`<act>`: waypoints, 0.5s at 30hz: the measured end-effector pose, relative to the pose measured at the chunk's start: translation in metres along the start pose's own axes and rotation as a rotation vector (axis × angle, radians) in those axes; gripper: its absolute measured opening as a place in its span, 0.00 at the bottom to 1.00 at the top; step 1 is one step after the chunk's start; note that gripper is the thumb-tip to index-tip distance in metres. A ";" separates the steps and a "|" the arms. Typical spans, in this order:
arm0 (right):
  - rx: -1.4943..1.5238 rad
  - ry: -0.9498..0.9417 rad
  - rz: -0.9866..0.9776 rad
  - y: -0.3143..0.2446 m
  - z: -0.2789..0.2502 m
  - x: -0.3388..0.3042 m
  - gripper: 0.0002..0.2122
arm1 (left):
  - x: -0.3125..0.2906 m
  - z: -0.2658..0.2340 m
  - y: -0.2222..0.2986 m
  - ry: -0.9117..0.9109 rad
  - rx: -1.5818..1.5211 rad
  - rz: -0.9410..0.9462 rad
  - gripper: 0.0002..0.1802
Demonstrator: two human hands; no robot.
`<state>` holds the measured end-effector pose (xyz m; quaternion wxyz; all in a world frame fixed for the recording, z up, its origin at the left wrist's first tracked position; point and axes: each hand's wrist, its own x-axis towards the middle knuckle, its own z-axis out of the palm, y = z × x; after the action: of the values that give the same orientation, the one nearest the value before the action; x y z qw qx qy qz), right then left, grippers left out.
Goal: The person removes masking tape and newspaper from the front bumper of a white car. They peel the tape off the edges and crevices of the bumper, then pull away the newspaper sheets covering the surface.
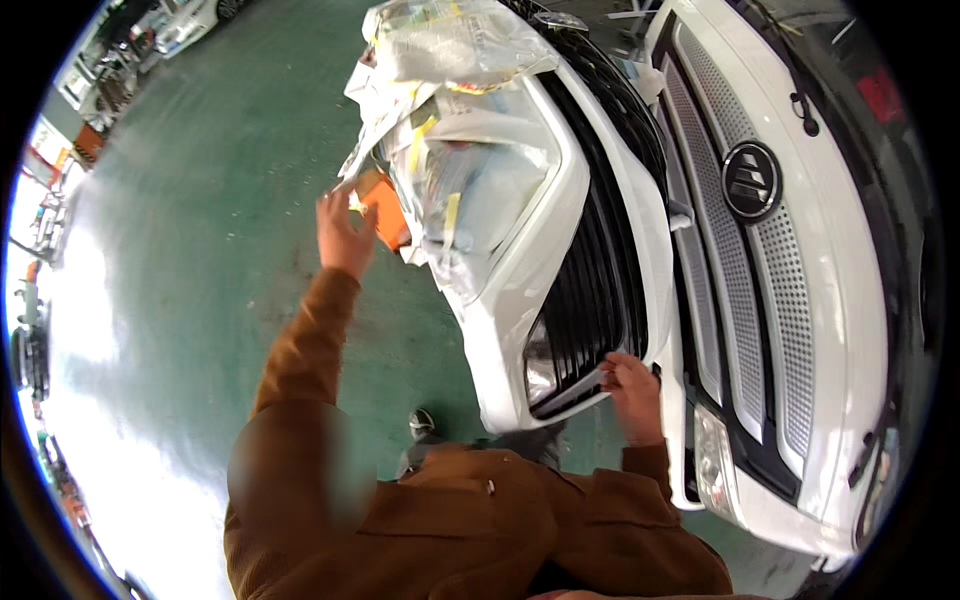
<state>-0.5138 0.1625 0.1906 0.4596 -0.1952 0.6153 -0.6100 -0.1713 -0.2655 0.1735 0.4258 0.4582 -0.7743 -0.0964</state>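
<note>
A white car bumper (507,303) with a black slatted grille (597,270) stands in front of me. Plastic sheet and printed paper, a masking cover (490,195) held by yellow tape (451,221), wraps its far left part. My left hand (345,235) reaches out at the cover's left edge, thumb and fingers apart, beside a flat orange piece (386,212). Whether its fingertips touch the paper is unclear. Over the near lower end of the grille is my right hand (635,398), its fingers curled together; what they hold, if anything, is too small to name.
Close on the right stands a white vehicle front with a perforated grille (790,320), a round emblem (752,181) and a headlight (714,465). The green floor (230,200) stretches away at left. A white car (192,25) is far off, and assorted equipment lines the left side.
</note>
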 end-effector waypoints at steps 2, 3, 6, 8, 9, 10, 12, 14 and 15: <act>0.140 -0.044 0.017 0.018 0.046 -0.027 0.14 | -0.074 0.017 -0.004 -0.257 -0.365 -0.335 0.24; 0.169 -0.098 0.107 0.028 0.063 -0.036 0.14 | -0.098 0.021 -0.002 -0.460 -0.563 -0.515 0.24; -0.051 -0.179 0.258 0.029 0.118 -0.057 0.15 | -0.147 0.035 0.023 -0.616 -0.972 -0.792 0.26; -0.187 -0.193 0.291 0.026 0.142 -0.069 0.15 | -0.151 0.040 0.042 -0.612 -1.175 -0.955 0.28; -0.207 -0.165 0.295 0.027 0.149 -0.073 0.16 | -0.150 0.043 0.047 -0.594 -1.285 -1.012 0.29; -0.228 -0.136 0.298 0.028 0.154 -0.077 0.16 | -0.148 0.044 0.050 -0.576 -1.396 -1.070 0.30; -0.267 -0.091 0.285 0.030 0.162 -0.078 0.16 | -0.144 0.056 0.042 -0.576 -1.287 -1.042 0.30; -0.299 -0.041 0.265 0.037 0.163 -0.084 0.16 | -0.140 0.062 0.038 -0.516 -1.004 -0.952 0.29; -0.289 -0.015 0.264 0.041 0.165 -0.086 0.17 | -0.136 0.064 0.035 -0.504 -1.019 -0.947 0.29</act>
<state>-0.3253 0.1447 0.2080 0.5076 -0.1811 0.7132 -0.4482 -0.2115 -0.1539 0.0749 0.3078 0.4527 -0.4272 -0.7196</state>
